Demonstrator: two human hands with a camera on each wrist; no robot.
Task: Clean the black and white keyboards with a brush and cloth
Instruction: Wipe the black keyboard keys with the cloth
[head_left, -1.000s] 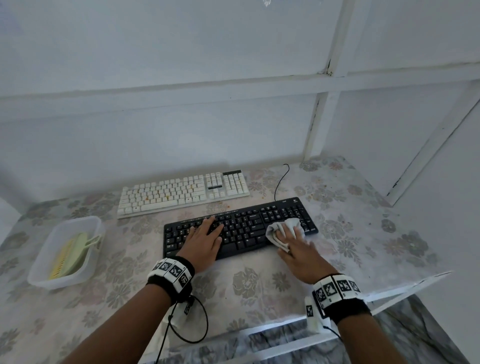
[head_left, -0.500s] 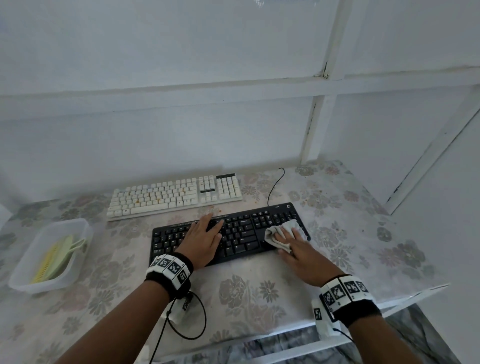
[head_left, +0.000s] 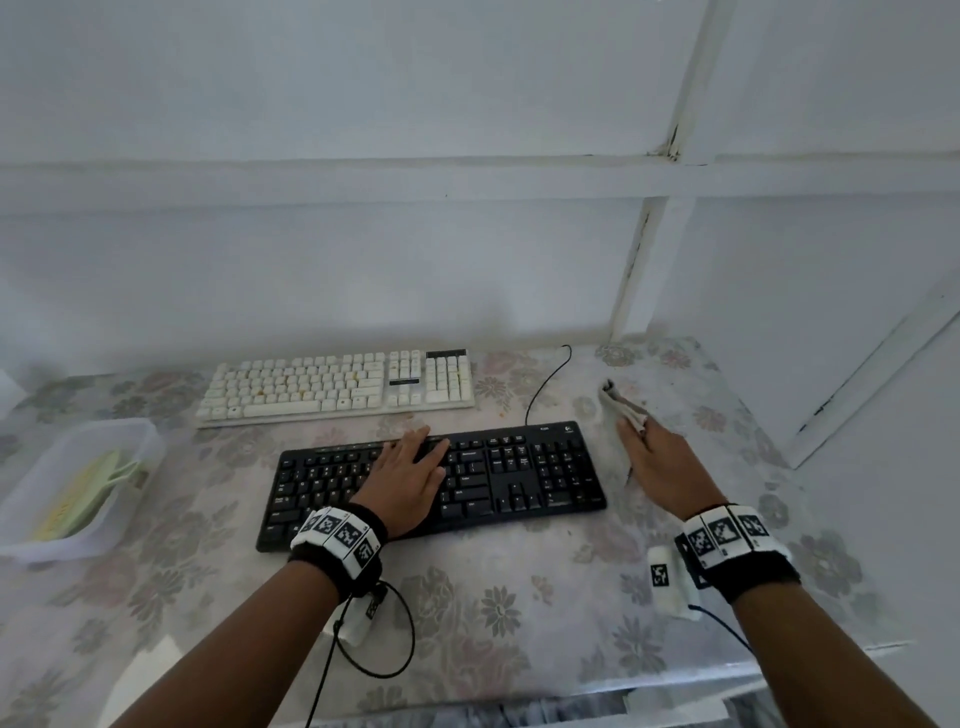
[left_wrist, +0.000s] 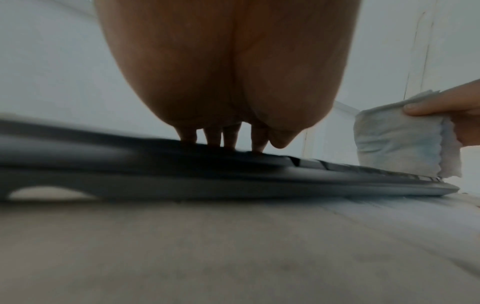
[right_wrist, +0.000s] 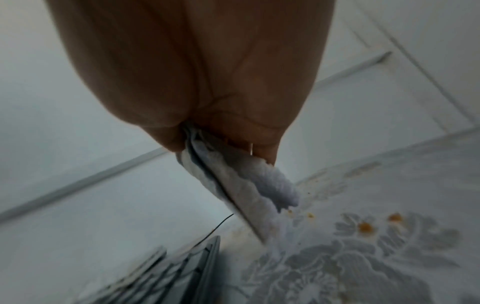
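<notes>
left hand: flat on the black keyboard, fingers straight, pinning the mid keys; grips nothing.
right hand: off the keyboard's right end, above the counter, thumb and fingers pinching the folded cloth.
black keyboard: long axis left-right, directly in front.
white keyboard: parallel, just behind the black one, offset left; likely next for the cloth, so up-left of the right hand.
brush: in the tub, far left; left hand nearer.
</notes>
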